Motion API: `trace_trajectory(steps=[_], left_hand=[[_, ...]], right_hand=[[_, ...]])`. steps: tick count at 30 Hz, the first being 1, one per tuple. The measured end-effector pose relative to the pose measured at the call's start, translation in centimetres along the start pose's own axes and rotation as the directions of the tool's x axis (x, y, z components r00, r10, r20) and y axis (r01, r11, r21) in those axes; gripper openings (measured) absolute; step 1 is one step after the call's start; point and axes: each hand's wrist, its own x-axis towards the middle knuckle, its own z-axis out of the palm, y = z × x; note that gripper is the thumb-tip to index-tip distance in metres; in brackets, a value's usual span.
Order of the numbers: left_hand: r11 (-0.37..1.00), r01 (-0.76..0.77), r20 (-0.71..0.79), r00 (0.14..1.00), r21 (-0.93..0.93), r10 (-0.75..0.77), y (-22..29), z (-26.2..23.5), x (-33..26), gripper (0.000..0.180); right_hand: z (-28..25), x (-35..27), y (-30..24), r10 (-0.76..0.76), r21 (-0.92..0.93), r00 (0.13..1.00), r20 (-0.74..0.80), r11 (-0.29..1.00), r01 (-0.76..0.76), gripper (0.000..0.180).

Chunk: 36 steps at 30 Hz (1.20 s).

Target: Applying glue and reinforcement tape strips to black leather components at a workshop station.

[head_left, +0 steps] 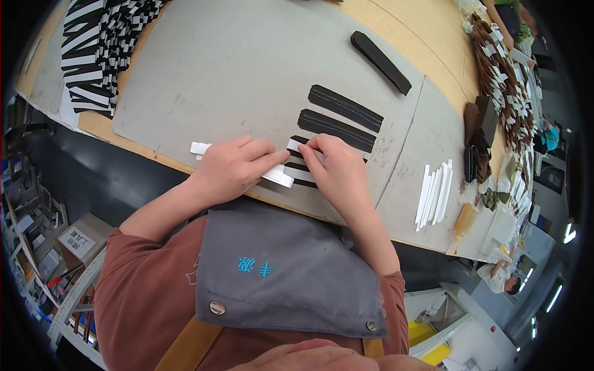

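Observation:
Near the table's front edge, my left hand is closed over a small bundle of white strips, whose ends stick out on both sides. My right hand pinches the end of a single white strip lying along a black fabric strip. My left fingertips reach close to that same spot. Another black strip lies just below, partly covered by my right hand. Beyond it, two black stitched strips with pointed ends, the nearer one and the farther one, lie side by side.
A stack of black strips lies farther back. White strips and a yellowish bottle are at right. Black-and-white strips pile up far left; brown pieces line the right. Other people stand beyond the table's right side.

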Motion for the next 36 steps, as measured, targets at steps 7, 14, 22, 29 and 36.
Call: trace_trajectory(steps=[7,14,22,29,36], left_hand=[[1.000,0.011,-0.002,1.000,-0.022,-0.011,0.0,-0.1,-0.1,0.051],[0.999,0.053,-0.003,0.999,-0.004,-0.053,0.2,0.0,0.2,0.056],[0.997,0.076,0.031,0.997,-0.010,-0.075,0.5,-0.3,1.1,0.057],[0.996,0.094,0.053,0.994,-0.006,-0.093,0.7,-0.6,1.0,0.062],[0.997,0.081,0.053,0.995,-0.013,-0.080,0.6,-0.1,0.9,0.064]], right_hand=[[0.2,0.1,-0.1,-0.038,-0.096,0.999,-0.020,0.995,0.036,0.019],[0.2,0.2,-0.2,-0.029,-0.086,0.999,-0.026,0.996,0.027,0.019],[-1.9,-0.4,0.9,0.102,-0.077,0.995,0.000,0.992,-0.102,0.023],[-4.4,-2.7,3.9,0.229,0.012,0.971,-0.063,0.973,-0.229,0.022],[-3.5,-2.9,4.9,0.121,-0.085,0.981,-0.150,0.987,-0.135,0.021]])
